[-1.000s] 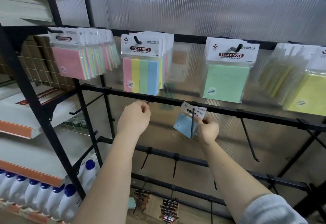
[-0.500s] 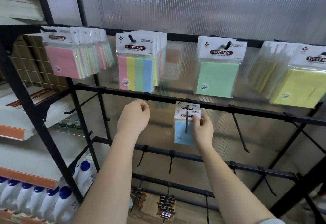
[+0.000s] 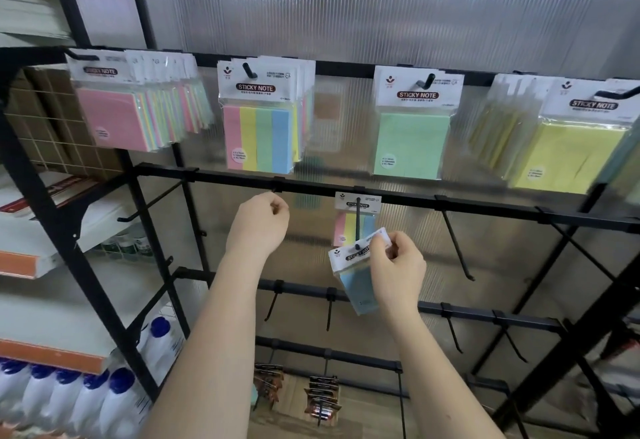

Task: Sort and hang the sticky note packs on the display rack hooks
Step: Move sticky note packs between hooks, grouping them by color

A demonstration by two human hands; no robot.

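My right hand (image 3: 398,272) pinches the white header card of a blue sticky note pack (image 3: 356,291), which sits tilted at the front tip of a black hook (image 3: 357,222) on the second rail (image 3: 485,204). Farther back on that hook hangs a multi-colour pack (image 3: 344,229). My left hand (image 3: 258,227) is curled just under the rail, apparently round a neighbouring hook that it mostly hides. On the top rail hang pink-fronted packs (image 3: 110,116), striped packs (image 3: 259,137), a green pack (image 3: 412,141) and yellow packs (image 3: 568,154).
Bare hooks (image 3: 457,241) stick out along the second and third rails to the right. A lower rail carries small dark packets (image 3: 322,400). Left of the rack frame are shelves (image 3: 34,262) and several white bottles with blue caps (image 3: 104,400).
The blue pack has come forward along the hook from near the rail to the tip, uncovering the multi-colour pack behind. My left hand has stayed put.
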